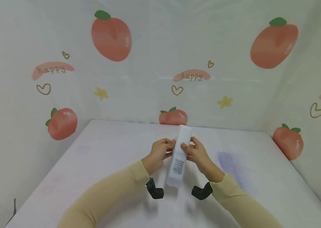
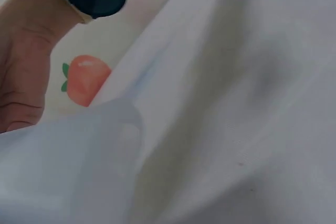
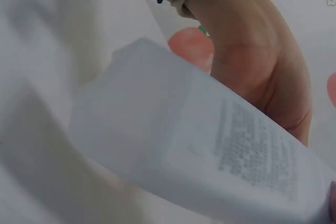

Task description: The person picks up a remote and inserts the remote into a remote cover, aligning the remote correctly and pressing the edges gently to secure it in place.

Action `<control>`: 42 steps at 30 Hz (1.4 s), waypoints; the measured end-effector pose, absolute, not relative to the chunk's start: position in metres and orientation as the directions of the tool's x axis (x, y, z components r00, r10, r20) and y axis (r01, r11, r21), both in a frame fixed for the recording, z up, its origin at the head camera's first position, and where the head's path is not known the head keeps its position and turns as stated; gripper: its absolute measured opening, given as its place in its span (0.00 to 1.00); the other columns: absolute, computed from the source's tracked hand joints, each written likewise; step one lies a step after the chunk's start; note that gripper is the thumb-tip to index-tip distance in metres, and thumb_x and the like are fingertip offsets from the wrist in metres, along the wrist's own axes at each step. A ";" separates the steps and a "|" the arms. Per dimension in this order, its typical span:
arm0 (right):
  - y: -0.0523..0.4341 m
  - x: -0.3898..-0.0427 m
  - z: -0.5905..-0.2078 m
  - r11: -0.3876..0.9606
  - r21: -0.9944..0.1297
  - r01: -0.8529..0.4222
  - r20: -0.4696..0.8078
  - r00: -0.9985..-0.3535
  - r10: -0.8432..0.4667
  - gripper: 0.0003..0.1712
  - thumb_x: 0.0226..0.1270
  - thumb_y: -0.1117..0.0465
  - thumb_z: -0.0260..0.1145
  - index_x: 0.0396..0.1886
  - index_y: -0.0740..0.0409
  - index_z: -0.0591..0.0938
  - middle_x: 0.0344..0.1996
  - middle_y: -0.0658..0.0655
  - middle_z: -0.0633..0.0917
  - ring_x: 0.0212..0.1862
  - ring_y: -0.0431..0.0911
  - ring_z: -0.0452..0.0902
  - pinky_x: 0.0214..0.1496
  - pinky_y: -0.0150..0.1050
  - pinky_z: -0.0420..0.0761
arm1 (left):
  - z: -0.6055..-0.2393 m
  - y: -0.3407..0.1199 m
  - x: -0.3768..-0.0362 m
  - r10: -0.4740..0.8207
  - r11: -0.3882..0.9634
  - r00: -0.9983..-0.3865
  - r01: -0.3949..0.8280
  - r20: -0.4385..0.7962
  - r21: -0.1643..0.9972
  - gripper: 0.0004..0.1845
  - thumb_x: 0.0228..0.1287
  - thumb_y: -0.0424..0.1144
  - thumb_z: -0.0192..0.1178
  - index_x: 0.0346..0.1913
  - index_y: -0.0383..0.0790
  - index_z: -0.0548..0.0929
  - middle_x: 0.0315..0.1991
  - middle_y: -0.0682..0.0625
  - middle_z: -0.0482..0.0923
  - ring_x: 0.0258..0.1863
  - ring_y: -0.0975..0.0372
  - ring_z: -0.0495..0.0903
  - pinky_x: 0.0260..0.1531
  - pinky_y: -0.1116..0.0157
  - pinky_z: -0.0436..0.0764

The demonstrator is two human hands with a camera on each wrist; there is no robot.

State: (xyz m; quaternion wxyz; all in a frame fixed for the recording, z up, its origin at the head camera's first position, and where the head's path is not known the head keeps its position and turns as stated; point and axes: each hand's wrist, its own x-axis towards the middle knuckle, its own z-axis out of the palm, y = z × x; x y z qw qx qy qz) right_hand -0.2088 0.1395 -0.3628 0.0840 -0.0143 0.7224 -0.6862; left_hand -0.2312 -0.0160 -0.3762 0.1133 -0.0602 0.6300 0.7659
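Bottle (image 1: 178, 158) is the centre of it all: a tall white one with a block of small print on its side, held up off the surface (image 1: 92, 167) between both hands, long axis running away from the person. The left hand (image 1: 160, 152) has its fingers curled onto the bottle's left side near the upper half, and the right hand (image 1: 197, 153) pinches the opposite side with thumb and fingertips at about the same height. My guess is the two-sided grip is there to keep it steady and let it be turned so the print faces up, since the lower end hangs free below both hands with nothing under it.

From the right wrist view the bottle (image 3: 210, 150) fills the frame, print visible, with the other hand just beyond it. The left wrist view only gets a blurred pale edge of it (image 2: 68, 166) close to the lens, so no finger detail there.

Further out, tan sleeves (image 1: 114, 190) cover both arms, each with a black wrist camera (image 1: 154, 190) just behind the hand. Beyond the hands, a backdrop (image 1: 160, 63) printed with peaches, hearts and "happy" closes in the surface on three sides.
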 end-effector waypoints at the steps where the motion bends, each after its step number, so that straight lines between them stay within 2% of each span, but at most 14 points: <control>1: 0.139 -0.208 -0.362 0.080 -0.992 0.092 -0.103 -0.984 -0.143 0.23 0.72 0.61 0.59 0.60 0.67 0.64 0.43 0.61 0.83 0.38 0.43 0.82 0.49 0.46 0.83 | -0.376 -0.016 -0.234 0.090 -0.181 -0.964 -0.261 -0.249 0.948 0.12 0.66 0.37 0.61 0.24 0.44 0.76 0.30 0.54 0.78 0.32 0.63 0.77 0.38 0.66 0.80; 5: 0.135 -0.204 -0.364 0.136 -0.987 0.082 -0.104 -0.981 -0.166 0.24 0.72 0.60 0.59 0.60 0.67 0.65 0.49 0.68 0.80 0.42 0.45 0.81 0.53 0.52 0.81 | -0.378 -0.016 -0.240 0.053 -0.166 -0.961 -0.278 -0.273 0.946 0.08 0.64 0.32 0.61 0.26 0.39 0.79 0.28 0.52 0.78 0.29 0.62 0.77 0.35 0.67 0.81; 7: 0.135 -0.203 -0.366 0.148 -0.986 0.076 -0.100 -0.981 -0.166 0.24 0.72 0.59 0.60 0.60 0.66 0.66 0.49 0.68 0.81 0.43 0.46 0.81 0.52 0.52 0.82 | -0.382 -0.016 -0.239 0.039 -0.153 -0.961 -0.277 -0.274 0.949 0.06 0.63 0.30 0.61 0.27 0.38 0.81 0.28 0.52 0.78 0.28 0.63 0.77 0.34 0.67 0.82; 14: 0.143 -0.208 -0.368 0.209 -0.977 0.050 -0.080 -0.987 -0.137 0.23 0.69 0.59 0.63 0.57 0.66 0.69 0.46 0.68 0.82 0.42 0.47 0.81 0.51 0.54 0.82 | -0.398 -0.014 -0.225 0.088 -0.149 -0.964 -0.260 -0.249 0.954 0.07 0.69 0.38 0.59 0.32 0.40 0.79 0.30 0.52 0.79 0.29 0.64 0.79 0.34 0.66 0.83; 16: 0.146 -0.210 -0.368 0.186 -0.980 0.070 -0.093 -0.988 -0.122 0.24 0.67 0.59 0.65 0.57 0.66 0.70 0.43 0.64 0.83 0.41 0.45 0.81 0.50 0.52 0.82 | -0.400 -0.013 -0.223 0.113 -0.154 -0.973 -0.220 -0.204 0.963 0.05 0.69 0.41 0.59 0.40 0.43 0.78 0.33 0.51 0.80 0.30 0.63 0.81 0.36 0.65 0.83; 19: 0.150 -0.213 -0.369 0.130 -0.986 0.100 -0.117 -0.985 -0.125 0.25 0.67 0.59 0.65 0.58 0.67 0.70 0.42 0.61 0.83 0.40 0.43 0.80 0.49 0.47 0.83 | -0.399 -0.013 -0.221 0.165 -0.127 -0.981 -0.126 -0.105 0.984 0.15 0.66 0.42 0.62 0.52 0.43 0.74 0.37 0.47 0.82 0.34 0.62 0.82 0.40 0.61 0.84; 21: 0.152 -0.214 -0.370 0.105 -0.988 0.116 -0.130 -0.982 -0.139 0.25 0.68 0.59 0.63 0.59 0.68 0.69 0.43 0.59 0.83 0.40 0.42 0.80 0.48 0.43 0.82 | -0.398 -0.013 -0.221 0.202 -0.076 -0.977 -0.090 -0.073 0.993 0.21 0.63 0.41 0.66 0.56 0.42 0.73 0.39 0.46 0.82 0.36 0.61 0.82 0.42 0.60 0.84; 26: 0.152 -0.214 -0.371 0.090 -0.986 0.141 -0.157 -0.968 -0.196 0.25 0.73 0.59 0.57 0.62 0.69 0.65 0.46 0.58 0.80 0.43 0.41 0.78 0.49 0.40 0.80 | -0.398 -0.013 -0.222 0.235 0.065 -0.968 -0.078 -0.091 0.995 0.23 0.58 0.42 0.70 0.54 0.38 0.78 0.38 0.48 0.78 0.36 0.62 0.78 0.38 0.65 0.82; 29: 0.151 -0.212 -0.372 0.019 -0.984 0.178 -0.179 -0.968 -0.178 0.32 0.75 0.58 0.56 0.71 0.62 0.56 0.49 0.60 0.78 0.44 0.42 0.79 0.52 0.40 0.79 | -0.398 -0.013 -0.224 0.222 0.067 -0.972 -0.068 -0.081 0.995 0.22 0.59 0.43 0.69 0.53 0.37 0.79 0.39 0.47 0.80 0.37 0.62 0.78 0.38 0.65 0.81; 32: 0.149 -0.209 -0.375 -0.071 -0.974 0.215 -0.203 -0.967 -0.153 0.36 0.75 0.57 0.55 0.74 0.63 0.51 0.53 0.61 0.76 0.46 0.42 0.79 0.56 0.40 0.78 | -0.397 -0.013 -0.225 0.186 0.035 -0.980 -0.066 -0.071 0.997 0.22 0.60 0.43 0.69 0.54 0.38 0.79 0.42 0.46 0.82 0.38 0.62 0.79 0.41 0.64 0.80; 34: 0.145 -0.207 -0.377 -0.125 -0.967 0.224 -0.208 -0.970 -0.129 0.32 0.76 0.56 0.55 0.70 0.67 0.57 0.53 0.60 0.76 0.47 0.41 0.78 0.58 0.38 0.77 | -0.396 -0.013 -0.226 0.159 0.024 -0.985 -0.070 -0.072 0.997 0.22 0.59 0.43 0.69 0.54 0.38 0.79 0.44 0.46 0.82 0.40 0.62 0.78 0.44 0.63 0.79; 37: 0.138 -0.205 -0.382 -0.156 -0.968 0.199 -0.190 -0.979 -0.071 0.18 0.77 0.55 0.53 0.53 0.66 0.73 0.47 0.54 0.79 0.45 0.40 0.78 0.54 0.36 0.77 | -0.396 -0.012 -0.226 0.133 0.017 -0.988 -0.074 -0.076 0.997 0.21 0.59 0.43 0.69 0.54 0.38 0.80 0.43 0.47 0.81 0.40 0.62 0.77 0.43 0.63 0.78; 39: 0.133 -0.205 -0.384 -0.183 -0.969 0.167 -0.170 -0.985 0.005 0.12 0.76 0.55 0.54 0.40 0.60 0.76 0.39 0.50 0.79 0.40 0.39 0.77 0.47 0.35 0.77 | -0.396 -0.011 -0.227 0.132 0.016 -0.988 -0.075 -0.077 0.997 0.21 0.60 0.43 0.69 0.54 0.38 0.80 0.41 0.47 0.81 0.38 0.62 0.78 0.40 0.64 0.79; 42: 0.128 -0.207 -0.385 -0.180 -0.975 0.127 -0.147 -0.984 0.102 0.13 0.76 0.56 0.54 0.29 0.55 0.74 0.30 0.48 0.77 0.31 0.40 0.74 0.38 0.34 0.74 | -0.395 -0.009 -0.228 0.149 0.007 -0.985 -0.082 -0.082 0.997 0.22 0.61 0.43 0.67 0.55 0.38 0.79 0.38 0.46 0.82 0.35 0.63 0.80 0.35 0.64 0.82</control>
